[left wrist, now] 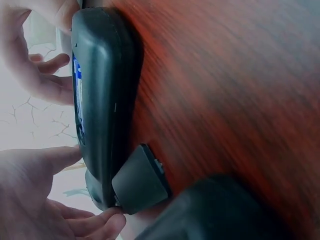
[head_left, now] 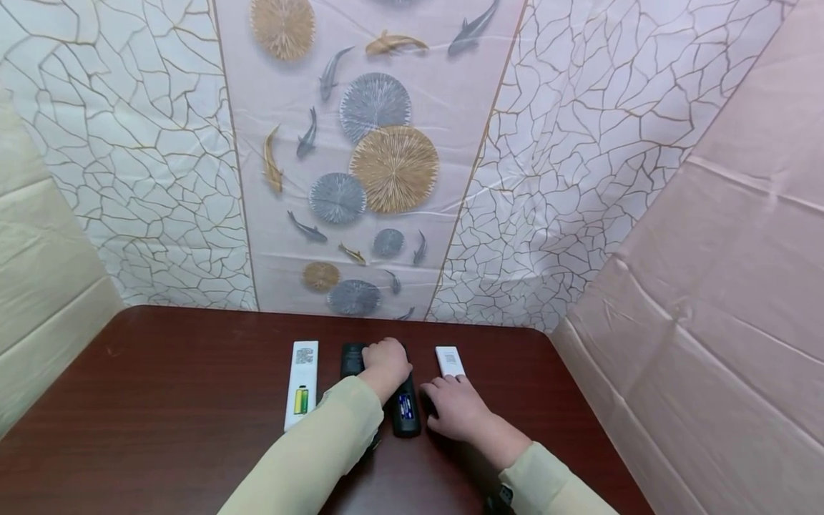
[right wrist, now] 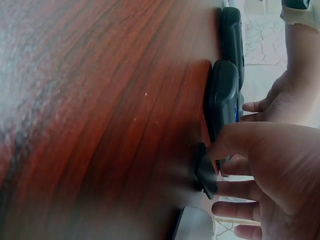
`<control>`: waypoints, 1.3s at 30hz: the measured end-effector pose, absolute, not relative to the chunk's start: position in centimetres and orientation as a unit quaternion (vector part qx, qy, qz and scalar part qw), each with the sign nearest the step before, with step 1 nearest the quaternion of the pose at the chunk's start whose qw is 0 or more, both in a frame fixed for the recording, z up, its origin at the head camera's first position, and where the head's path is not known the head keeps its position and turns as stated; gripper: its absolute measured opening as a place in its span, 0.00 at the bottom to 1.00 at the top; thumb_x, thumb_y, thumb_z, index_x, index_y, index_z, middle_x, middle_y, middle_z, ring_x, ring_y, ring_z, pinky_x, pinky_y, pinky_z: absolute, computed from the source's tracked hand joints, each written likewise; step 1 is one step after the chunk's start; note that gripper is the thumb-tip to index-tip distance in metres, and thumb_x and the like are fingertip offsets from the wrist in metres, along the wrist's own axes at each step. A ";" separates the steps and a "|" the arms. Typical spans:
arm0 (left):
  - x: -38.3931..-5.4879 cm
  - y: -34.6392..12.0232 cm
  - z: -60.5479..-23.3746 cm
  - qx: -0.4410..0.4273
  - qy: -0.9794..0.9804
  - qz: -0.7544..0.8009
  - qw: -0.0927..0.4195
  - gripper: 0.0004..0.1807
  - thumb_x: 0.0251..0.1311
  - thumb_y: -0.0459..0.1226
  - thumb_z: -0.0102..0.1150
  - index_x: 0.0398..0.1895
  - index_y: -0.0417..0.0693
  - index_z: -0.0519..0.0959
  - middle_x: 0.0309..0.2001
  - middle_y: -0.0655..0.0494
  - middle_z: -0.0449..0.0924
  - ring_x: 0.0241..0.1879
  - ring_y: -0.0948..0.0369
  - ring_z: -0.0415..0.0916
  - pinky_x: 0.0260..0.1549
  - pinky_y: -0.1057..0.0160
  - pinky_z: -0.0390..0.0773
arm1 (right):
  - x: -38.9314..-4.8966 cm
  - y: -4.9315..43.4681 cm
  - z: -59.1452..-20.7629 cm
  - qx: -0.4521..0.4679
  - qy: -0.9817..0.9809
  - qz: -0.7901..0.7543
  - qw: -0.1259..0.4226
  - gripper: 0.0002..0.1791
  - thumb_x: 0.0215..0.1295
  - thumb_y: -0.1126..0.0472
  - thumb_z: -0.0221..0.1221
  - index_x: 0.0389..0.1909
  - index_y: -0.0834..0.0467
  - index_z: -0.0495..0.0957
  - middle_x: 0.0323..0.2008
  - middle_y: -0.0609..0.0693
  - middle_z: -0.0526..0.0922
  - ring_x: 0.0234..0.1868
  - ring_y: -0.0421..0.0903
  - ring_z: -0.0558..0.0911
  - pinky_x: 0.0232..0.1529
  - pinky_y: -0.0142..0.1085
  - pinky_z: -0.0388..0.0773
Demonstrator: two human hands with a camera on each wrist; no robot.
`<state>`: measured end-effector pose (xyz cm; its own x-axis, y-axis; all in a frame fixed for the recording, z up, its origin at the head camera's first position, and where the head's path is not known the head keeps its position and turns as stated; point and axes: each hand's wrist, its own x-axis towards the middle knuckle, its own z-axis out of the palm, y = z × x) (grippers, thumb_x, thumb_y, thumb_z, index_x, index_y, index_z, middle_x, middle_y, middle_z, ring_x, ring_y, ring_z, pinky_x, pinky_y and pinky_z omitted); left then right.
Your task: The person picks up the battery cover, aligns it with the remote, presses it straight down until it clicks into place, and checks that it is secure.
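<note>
A black remote control (head_left: 406,411) lies face down, its battery bay open on blue batteries (left wrist: 79,95). My left hand (head_left: 386,363) grips its far part, thumb on one side and fingers on the other. A black battery cover (left wrist: 142,182) lies beside that remote, near the left fingertips. To the right of the remote, my right hand (head_left: 457,409) pinches another black battery cover (right wrist: 204,171) between thumb and index finger, low over the table. Its other fingers extend toward a white remote (head_left: 450,360), which the hand partly hides in the head view.
Left of the hands, a larger white remote (head_left: 301,386) shows yellow-green batteries. A second black remote (head_left: 352,357) is partly hidden by the left sleeve. All lie on a dark red-brown wooden table (head_left: 161,400), with patterned cloth (head_left: 399,243) hanging behind it.
</note>
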<state>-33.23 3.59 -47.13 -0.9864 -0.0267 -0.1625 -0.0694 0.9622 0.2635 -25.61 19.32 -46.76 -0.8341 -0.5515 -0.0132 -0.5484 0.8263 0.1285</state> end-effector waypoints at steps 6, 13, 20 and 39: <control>-33.2 3.9 -46.9 -0.034 0.988 0.120 0.089 0.47 0.59 0.59 0.64 0.69 0.32 0.65 0.54 0.44 0.80 0.55 0.46 0.75 0.57 0.46 0.72 | -25.7 19.5 -46.8 0.298 -0.953 -0.056 0.011 0.25 0.59 0.51 0.66 0.57 0.54 0.79 0.50 0.49 0.82 0.50 0.49 0.78 0.49 0.48 0.72; -33.4 4.1 -46.3 -0.048 0.988 0.110 0.095 0.52 0.58 0.60 0.64 0.72 0.30 0.59 0.58 0.41 0.78 0.58 0.45 0.74 0.60 0.47 0.71 | -26.2 19.7 -46.7 0.320 -0.947 -0.026 0.012 0.25 0.59 0.53 0.67 0.58 0.51 0.78 0.50 0.48 0.81 0.52 0.46 0.79 0.48 0.47 0.72; -33.6 4.0 -46.2 -0.061 0.981 0.145 0.114 0.52 0.58 0.58 0.65 0.73 0.31 0.58 0.58 0.41 0.78 0.60 0.43 0.72 0.62 0.44 0.68 | -26.5 19.8 -46.8 0.322 -0.947 0.003 0.003 0.25 0.59 0.55 0.67 0.59 0.53 0.77 0.50 0.48 0.80 0.52 0.45 0.78 0.48 0.47 0.74; -33.8 3.2 -46.7 -0.060 0.949 0.283 0.125 0.15 0.66 0.46 0.59 0.44 0.44 0.83 0.41 0.49 0.82 0.29 0.55 0.76 0.29 0.55 0.79 | -26.3 19.6 -47.3 0.280 -0.953 0.115 0.001 0.23 0.62 0.66 0.64 0.60 0.58 0.76 0.54 0.51 0.75 0.50 0.45 0.79 0.47 0.42 0.80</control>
<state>-33.85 3.21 -46.67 -0.9616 -0.0427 -0.2711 -0.1844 0.8324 0.5227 -26.29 19.62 -47.27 -0.8431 -0.5337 0.0654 -0.5340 0.8168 -0.2183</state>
